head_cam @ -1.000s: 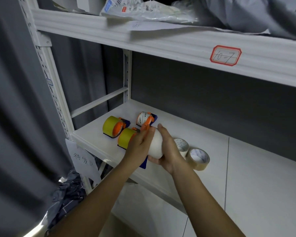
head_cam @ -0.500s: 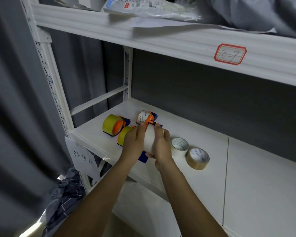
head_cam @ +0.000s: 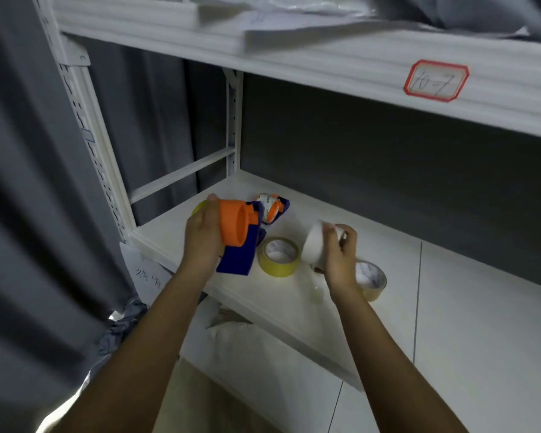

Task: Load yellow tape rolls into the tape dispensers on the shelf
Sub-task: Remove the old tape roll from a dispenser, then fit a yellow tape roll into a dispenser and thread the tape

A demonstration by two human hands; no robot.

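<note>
My left hand (head_cam: 202, 242) grips an orange and blue tape dispenser (head_cam: 239, 237) above the shelf, its bare orange hub facing right. My right hand (head_cam: 338, 254) holds a white roll (head_cam: 314, 246) lifted off to the right of the dispenser. A yellow tape roll (head_cam: 278, 256) lies flat on the shelf (head_cam: 294, 295) between my hands. Another yellowish roll (head_cam: 370, 279) lies flat behind my right wrist. A second dispenser (head_cam: 270, 207) with a white core lies further back. A sliver of yellow (head_cam: 199, 207) shows behind my left hand.
The white shelf board has an upper shelf (head_cam: 325, 64) close overhead with a red-bordered label (head_cam: 434, 81). A perforated upright post (head_cam: 88, 145) and grey curtain (head_cam: 22, 182) stand at the left. A paper tag (head_cam: 146, 273) hangs from the shelf's front edge.
My hands have come apart: the white roll came off the dispenser in my right hand and moved right, while my left hand lifted the dispenser. A yellow roll now shows between them.
</note>
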